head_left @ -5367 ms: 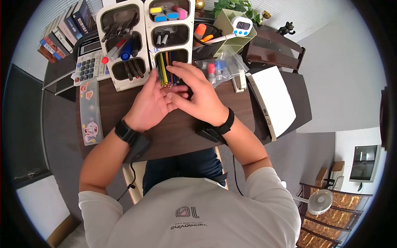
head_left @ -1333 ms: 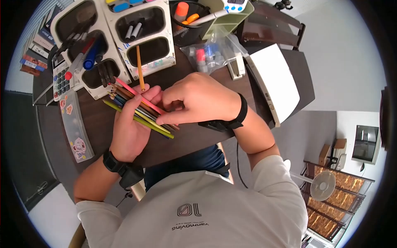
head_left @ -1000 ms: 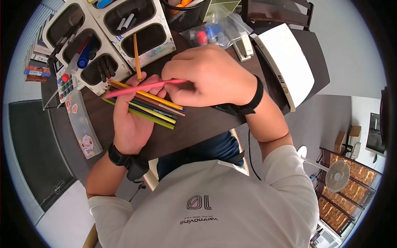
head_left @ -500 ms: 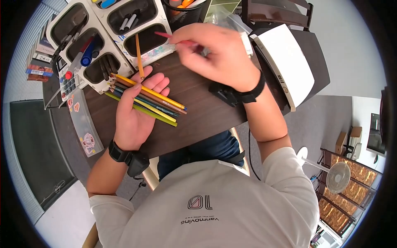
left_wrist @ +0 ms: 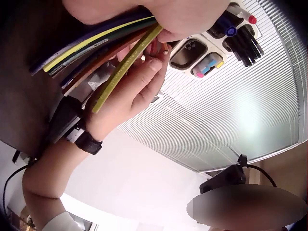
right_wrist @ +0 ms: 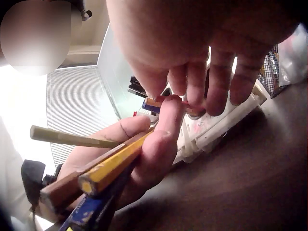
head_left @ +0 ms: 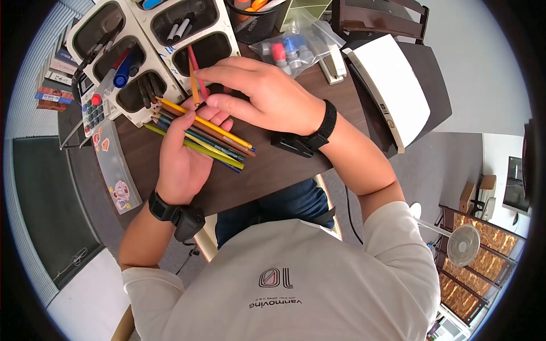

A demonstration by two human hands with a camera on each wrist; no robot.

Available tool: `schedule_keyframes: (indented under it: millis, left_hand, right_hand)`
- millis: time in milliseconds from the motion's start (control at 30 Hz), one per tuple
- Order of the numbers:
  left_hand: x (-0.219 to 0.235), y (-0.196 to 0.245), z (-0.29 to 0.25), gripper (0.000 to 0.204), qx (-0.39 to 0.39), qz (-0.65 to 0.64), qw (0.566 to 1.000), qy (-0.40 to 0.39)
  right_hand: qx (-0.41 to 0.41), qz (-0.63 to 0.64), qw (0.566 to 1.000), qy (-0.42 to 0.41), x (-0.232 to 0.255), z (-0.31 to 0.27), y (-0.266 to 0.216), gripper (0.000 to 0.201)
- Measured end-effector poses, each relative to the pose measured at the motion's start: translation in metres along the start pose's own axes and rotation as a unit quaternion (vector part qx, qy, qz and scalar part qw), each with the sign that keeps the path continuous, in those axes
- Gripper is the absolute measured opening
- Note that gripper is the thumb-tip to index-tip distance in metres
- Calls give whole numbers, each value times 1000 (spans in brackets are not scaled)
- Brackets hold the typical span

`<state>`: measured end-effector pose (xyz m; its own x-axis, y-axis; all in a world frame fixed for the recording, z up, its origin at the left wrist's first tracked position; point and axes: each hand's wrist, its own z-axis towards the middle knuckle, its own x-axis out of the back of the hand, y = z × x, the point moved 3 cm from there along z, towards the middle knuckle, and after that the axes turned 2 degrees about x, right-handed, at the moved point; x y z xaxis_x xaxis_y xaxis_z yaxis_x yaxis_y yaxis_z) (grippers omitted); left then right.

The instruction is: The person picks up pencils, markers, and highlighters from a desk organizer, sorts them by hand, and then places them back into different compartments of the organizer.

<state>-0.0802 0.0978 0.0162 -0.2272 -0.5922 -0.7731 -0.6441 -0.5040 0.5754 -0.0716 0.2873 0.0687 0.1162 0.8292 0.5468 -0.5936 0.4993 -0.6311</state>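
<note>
Pencils [head_left: 224, 134] gripped in left hand [head_left: 185, 165]; right hand [head_left: 273, 94] pinches red pencil [head_left: 194, 59].

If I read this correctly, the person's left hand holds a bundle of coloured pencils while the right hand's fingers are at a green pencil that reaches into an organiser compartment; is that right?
Not quite: in the head view, the pencil at the right hand's fingers is pinkish red, not green. It does reach into the compartment, and the left hand does hold the coloured pencils.

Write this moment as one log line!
left hand: holds coloured pencils | right hand: at red pencil | red pencil, orange pencil: far ends in organizer
</note>
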Motion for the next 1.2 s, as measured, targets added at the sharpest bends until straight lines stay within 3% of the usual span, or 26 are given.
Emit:
schedule_keyframes:
  millis: [267, 467, 533, 567, 633, 767, 867, 933, 967, 1033, 1100, 1200]
  left_hand:
    - [-7, -1, 2, 43, 0, 21, 1000, -20]
    - [-10, -1, 2, 46, 3, 17, 999, -29]
    - [-9, 0, 2, 47, 1, 1, 999, -37]
    - [-9, 1, 1, 48, -3, 1, 1000, -27]
    - [-9, 1, 1, 49, -7, 1, 1000, -16]
    - [-12, 1, 2, 50, -17, 3, 1000, -17]
    - [-8, 1, 3, 50, -14, 1, 1000, -13]
    - [-7, 3, 1, 50, -15, 4, 1000, -9]
    - [-10, 4, 1, 50, -13, 7, 1000, -17]
    - [-10, 4, 1, 50, -12, 10, 1000, -24]
    - [-7, 3, 1, 50, -10, 26, 999, -28]
    - [-10, 2, 0, 52, -6, 33, 999, -8]
  right_hand:
    - [23, -4, 1000, 7, -6, 0, 3, 23]
    - [48, -7, 995, 90, 5, 2, -3, 19]
    - [-53, -10, 997, -59, 17, -1, -14, 23]
    - [-57, 12, 996, -74, 15, -2, -12, 35]
    - [-101, -39, 973, -202, 13, -5, -12, 33]
    - [-77, -38, 965, -249, 4, -10, -4, 29]
    - [-61, -17, 976, -208, 14, -8, -5, 21]
    - [-10, -54, 992, -116, 31, -2, -12, 13]
    - [-8, -53, 992, -117, 34, -3, -10, 13]
    - [-21, 28, 998, -51, 44, -3, -4, 13]
    - [18, 28, 999, -23, 52, 0, -4, 14]
    - [43, 45, 993, 100, 63, -1, 1, 8]
